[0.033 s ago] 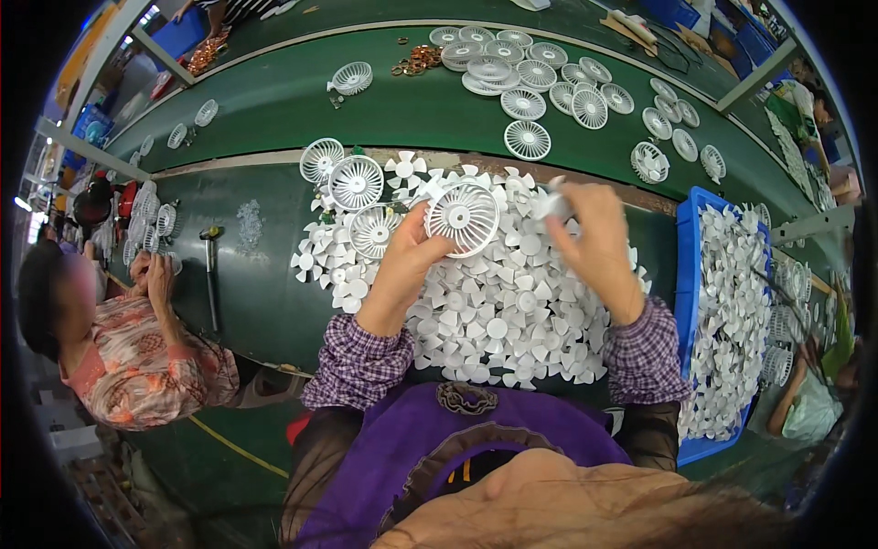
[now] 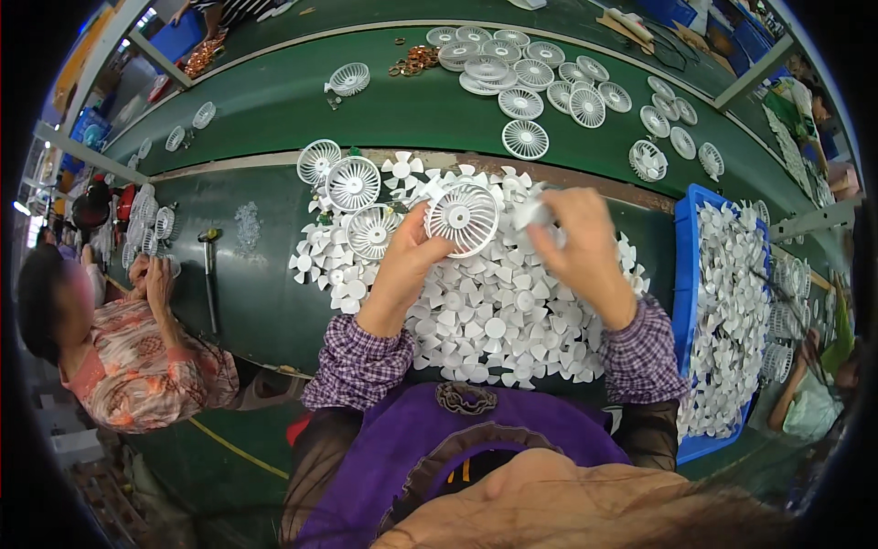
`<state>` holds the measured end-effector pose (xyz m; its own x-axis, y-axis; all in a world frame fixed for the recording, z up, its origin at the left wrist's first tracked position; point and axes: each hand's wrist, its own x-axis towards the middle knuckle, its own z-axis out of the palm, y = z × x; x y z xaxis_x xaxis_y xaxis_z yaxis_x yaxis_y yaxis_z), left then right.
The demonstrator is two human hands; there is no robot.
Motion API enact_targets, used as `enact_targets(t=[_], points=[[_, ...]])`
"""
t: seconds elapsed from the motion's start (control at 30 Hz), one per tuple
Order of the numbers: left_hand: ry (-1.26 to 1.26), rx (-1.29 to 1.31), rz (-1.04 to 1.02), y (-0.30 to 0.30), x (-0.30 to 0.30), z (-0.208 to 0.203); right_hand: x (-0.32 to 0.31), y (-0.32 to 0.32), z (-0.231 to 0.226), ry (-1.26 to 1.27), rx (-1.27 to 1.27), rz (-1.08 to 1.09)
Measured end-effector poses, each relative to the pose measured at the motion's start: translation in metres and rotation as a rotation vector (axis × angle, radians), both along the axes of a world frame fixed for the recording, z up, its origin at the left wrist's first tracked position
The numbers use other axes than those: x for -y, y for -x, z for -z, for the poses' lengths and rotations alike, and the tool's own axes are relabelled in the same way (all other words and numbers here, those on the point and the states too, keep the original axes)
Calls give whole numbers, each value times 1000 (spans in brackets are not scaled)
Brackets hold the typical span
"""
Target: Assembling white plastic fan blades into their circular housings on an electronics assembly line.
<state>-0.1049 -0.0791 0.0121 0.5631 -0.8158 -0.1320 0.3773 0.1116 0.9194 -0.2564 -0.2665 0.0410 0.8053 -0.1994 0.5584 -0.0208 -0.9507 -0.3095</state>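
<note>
My left hand (image 2: 404,265) is closed round the rim of a white round fan cage (image 2: 476,221), its slotted face turned up. Just to the right, a small white fan blade (image 2: 532,214) sits in the fingers of my right hand (image 2: 590,252), a little blurred and apart from the cage. Beneath both hands spreads a heap of loose white fan blades (image 2: 512,320). More white fan cages (image 2: 354,183) rest at the heap's far left edge, near the left hand.
A blue crate (image 2: 684,274) full of white blades stands at the right. Beyond the worktable runs a green conveyor (image 2: 274,114) bearing cages and copper-coloured parts (image 2: 418,60). A hammer (image 2: 210,274) lies at left, near a seated co-worker (image 2: 137,366) handling white parts.
My right hand has shifted slightly left with the fan blade, closer to the cage. The left hand and the cage stay in about the same place.
</note>
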Motion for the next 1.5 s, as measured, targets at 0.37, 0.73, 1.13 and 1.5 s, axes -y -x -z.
enact_targets(t=[0.37, 0.73, 1.13, 1.5], points=[[10, 96, 16, 17, 12, 7, -43, -28, 10, -18, 14, -144], [-150, 565, 1, 11, -6, -1, -28, -24, 11, -724, -171, -380], [-156, 142, 8, 3, -11, -2, 19, -55, 27, -948, -316, -64], [-804, 691, -508, -132, -89, 24, 85, -28, 48, -684, -111, 155]])
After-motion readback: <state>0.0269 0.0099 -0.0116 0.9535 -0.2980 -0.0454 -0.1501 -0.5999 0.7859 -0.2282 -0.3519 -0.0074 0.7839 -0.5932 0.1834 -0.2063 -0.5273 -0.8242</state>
